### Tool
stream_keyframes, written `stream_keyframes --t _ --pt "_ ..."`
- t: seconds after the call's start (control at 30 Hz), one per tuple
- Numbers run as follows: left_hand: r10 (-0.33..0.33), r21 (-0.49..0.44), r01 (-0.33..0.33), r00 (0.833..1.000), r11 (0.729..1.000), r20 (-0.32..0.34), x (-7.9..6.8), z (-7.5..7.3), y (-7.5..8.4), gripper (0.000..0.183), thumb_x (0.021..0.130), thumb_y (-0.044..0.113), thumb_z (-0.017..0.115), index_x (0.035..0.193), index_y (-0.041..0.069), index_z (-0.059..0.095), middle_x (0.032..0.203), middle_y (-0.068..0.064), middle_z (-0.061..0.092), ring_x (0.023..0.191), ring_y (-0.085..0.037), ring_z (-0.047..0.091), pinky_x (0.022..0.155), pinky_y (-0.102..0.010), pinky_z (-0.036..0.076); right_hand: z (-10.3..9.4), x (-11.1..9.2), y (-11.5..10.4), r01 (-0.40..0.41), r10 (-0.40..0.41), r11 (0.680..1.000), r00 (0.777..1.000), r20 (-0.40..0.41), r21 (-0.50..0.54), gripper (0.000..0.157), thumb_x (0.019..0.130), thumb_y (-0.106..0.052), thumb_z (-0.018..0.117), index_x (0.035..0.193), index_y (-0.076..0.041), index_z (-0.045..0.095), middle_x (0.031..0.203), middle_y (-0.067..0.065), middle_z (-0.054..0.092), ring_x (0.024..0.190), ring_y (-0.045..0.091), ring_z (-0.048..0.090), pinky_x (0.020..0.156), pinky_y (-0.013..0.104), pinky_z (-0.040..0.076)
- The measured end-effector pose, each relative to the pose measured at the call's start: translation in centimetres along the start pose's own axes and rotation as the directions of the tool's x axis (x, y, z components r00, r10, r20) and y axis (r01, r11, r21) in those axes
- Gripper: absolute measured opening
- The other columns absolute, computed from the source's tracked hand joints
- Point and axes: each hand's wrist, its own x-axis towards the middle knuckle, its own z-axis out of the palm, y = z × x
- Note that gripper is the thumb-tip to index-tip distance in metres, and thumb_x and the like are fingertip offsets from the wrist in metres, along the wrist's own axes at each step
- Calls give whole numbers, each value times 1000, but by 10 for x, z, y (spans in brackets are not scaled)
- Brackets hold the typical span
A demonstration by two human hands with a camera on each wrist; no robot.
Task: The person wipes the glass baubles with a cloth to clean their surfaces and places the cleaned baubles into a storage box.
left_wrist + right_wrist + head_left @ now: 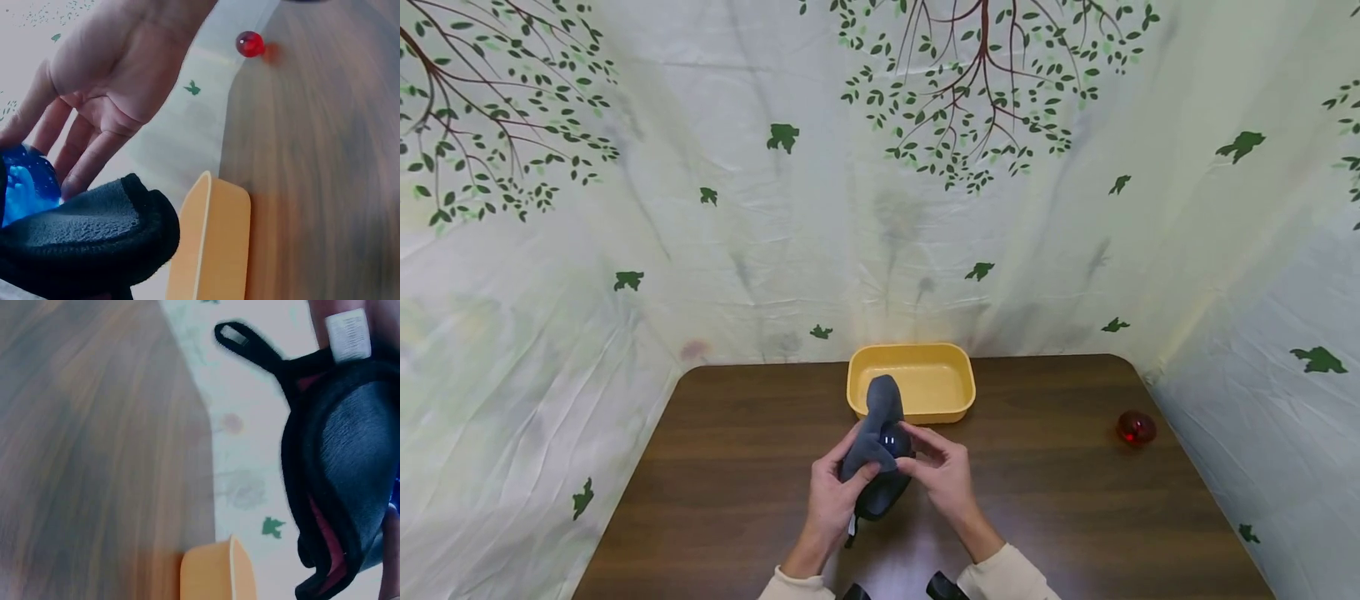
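Note:
My left hand grips a dark blue-grey padded pot holder by its side, over the middle of the table. The pot holder is folded; its black edging, hanging loop and white label show in the right wrist view. A shiny, clear blue ball sits against the fold. With thumb and fingertips, my right hand pinches the ball from the right. In the left wrist view, the pot holder covers part of the blue ball.
Just behind the hands, a yellow rectangular tub stands at the table's back edge. A clear red ball lies near the right edge of the brown wooden table. Pale curtains with printed leaves hang around the table.

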Motion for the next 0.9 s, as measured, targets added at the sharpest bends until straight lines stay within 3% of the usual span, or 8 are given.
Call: stream_keyframes --t 0.13,0.27,0.33,0.4,0.53,0.67,0.8,0.9 --pt "96 106 -98 995 990 18 0 0 0 54 79 -10 71 131 -9 53 136 -24 50 116 -5 56 94 -19 45 3 1 -7 -157 159 986 987 -30 55 39 82 -1 74 116 14 62 109 26 67 86 12 68 75 27 56" --pt "177 182 -184 983 966 51 0 -1 -1 54 76 -11 73 128 -8 57 135 -24 52 120 -3 53 98 -16 41 6 2 -10 -312 320 936 947 -29 164 39 89 -6 68 118 18 58 100 23 69 79 13 69 69 30 57" --pt "203 198 -212 977 957 62 1 -1 -2 54 75 -11 74 127 -7 58 135 -24 53 121 -4 52 99 -16 39 6 2 -11 -350 363 914 932 -26 203 39 91 -6 66 118 20 57 99 21 70 78 14 69 68 30 58" --pt "210 199 -217 976 956 57 1 0 -3 54 74 -13 74 125 -7 60 134 -23 54 122 -5 52 100 -16 39 6 1 -10 -353 367 908 930 -21 226 39 91 -5 64 120 21 55 101 19 70 80 14 69 70 29 57" --pt "191 206 -194 981 959 36 2 3 -2 51 77 -8 74 126 -4 61 134 -19 55 124 -16 52 99 -19 41 5 -1 -7 -258 267 934 964 -4 247 43 89 1 65 124 21 51 112 21 67 95 15 68 80 28 55" --pt "122 209 -120 993 971 5 3 8 2 50 80 -4 74 128 -1 61 135 -15 56 126 -29 51 98 -19 41 1 -2 0 -120 119 965 993 17 234 48 83 7 69 124 23 49 122 25 62 107 15 64 90 28 50" --pt "21 149 -16 999 989 -33 2 10 4 50 81 -4 72 130 -2 58 135 -16 55 125 -30 51 97 -19 42 -4 -1 5 -2 -12 973 998 59 232 53 78 10 73 122 24 48 123 17 63 111 16 62 92 31 48" --pt "-39 77 42 998 996 -43 1 12 5 50 84 -2 70 132 -4 55 135 -19 54 123 -28 53 95 -21 45 -9 1 7 75 -106 969 987 120 234 54 76 9 75 123 22 50 125 7 64 116 18 60 94 32 47"
